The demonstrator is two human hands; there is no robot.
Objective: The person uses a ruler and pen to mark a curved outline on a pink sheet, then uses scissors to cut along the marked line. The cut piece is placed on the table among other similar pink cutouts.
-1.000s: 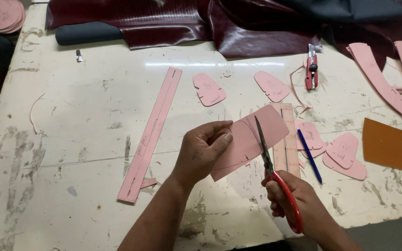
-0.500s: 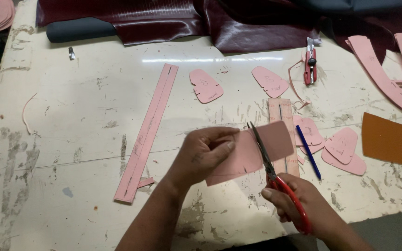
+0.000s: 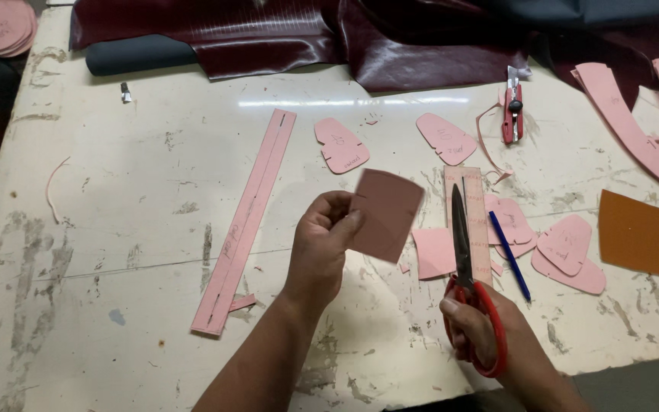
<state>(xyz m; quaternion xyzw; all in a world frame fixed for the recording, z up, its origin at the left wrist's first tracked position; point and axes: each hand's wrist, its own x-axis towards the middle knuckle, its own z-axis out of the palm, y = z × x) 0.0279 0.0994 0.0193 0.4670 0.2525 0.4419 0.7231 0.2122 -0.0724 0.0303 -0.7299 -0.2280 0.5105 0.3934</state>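
Pink card is what is in hand: a small four-sided piece [image 3: 384,215] is pinched at its left edge between the thumb and fingers of the left hand [image 3: 326,240] and lifted clear of the table [image 3: 131,221], tilted so that its face is turned up toward the eye, seemingly for inspection. Just right of it, red-handled scissors [image 3: 468,282] are gripped by the right hand [image 3: 476,329], fingers closed through the loops; the blades are shut and pointed away from the body, held apart from the raised piece. Beneath the blades a pale pink offcut [image 3: 432,252] and a short pink strip [image 3: 476,221] lie flat, and a blue pen [image 3: 509,255] rests beside them. Rounded pink pattern pieces [image 3: 570,248] are spread to the right near an orange sheet [image 3: 646,236]. A long pink strip [image 3: 247,221] lies to the left. Dark maroon leather [image 3: 390,38] is heaped along the far edge, where a second small cutter [image 3: 512,107] is parked.
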